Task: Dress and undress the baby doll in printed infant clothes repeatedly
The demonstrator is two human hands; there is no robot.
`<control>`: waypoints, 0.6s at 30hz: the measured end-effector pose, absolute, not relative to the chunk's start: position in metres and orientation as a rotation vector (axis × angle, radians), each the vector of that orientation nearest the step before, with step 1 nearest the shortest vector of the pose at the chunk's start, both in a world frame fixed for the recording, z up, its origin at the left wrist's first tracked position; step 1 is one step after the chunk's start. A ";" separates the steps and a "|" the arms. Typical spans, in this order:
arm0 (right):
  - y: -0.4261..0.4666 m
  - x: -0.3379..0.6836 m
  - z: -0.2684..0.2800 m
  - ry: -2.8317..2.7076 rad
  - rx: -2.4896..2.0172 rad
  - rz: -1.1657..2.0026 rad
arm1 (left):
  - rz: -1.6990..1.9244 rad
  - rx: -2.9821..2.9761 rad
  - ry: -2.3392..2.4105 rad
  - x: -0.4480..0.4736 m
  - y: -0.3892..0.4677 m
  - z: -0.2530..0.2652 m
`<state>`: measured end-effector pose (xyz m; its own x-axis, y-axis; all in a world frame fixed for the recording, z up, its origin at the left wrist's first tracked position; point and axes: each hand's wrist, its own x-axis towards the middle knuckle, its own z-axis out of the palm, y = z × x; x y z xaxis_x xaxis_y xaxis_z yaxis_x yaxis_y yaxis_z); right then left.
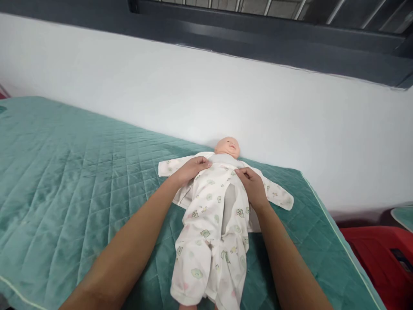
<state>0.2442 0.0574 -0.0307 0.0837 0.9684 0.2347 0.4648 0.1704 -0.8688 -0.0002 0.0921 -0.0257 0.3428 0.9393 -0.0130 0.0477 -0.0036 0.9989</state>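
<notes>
A baby doll lies on its back with its head near the wall. White printed baby pants cover its legs and reach up to the chest, with a grey gap at the crotch. My left hand pinches the waistband on the left side. On the opposite side my right hand has its fingers closed on the same waistband. A matching white baby jacket lies spread under the doll, its sleeves out to both sides. The doll's feet barely show at the bottom edge.
The doll rests on a green quilted bed cover. Behind it stands a white wall below a dark window frame with bars. A red plastic object is beyond the bed's right edge.
</notes>
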 end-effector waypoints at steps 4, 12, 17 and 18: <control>0.050 0.253 -0.041 -1.430 -1.342 0.745 | 0.864 1.522 0.969 -0.014 0.086 -0.026; 0.040 0.256 -0.051 -1.327 -1.167 0.792 | 0.828 1.623 1.004 -0.028 0.070 -0.028; 0.023 0.261 -0.055 -1.256 -1.391 0.661 | 0.841 1.576 0.937 -0.030 0.064 -0.030; 0.020 0.262 -0.056 -1.255 -1.451 0.646 | 0.840 1.576 0.949 -0.031 0.064 -0.031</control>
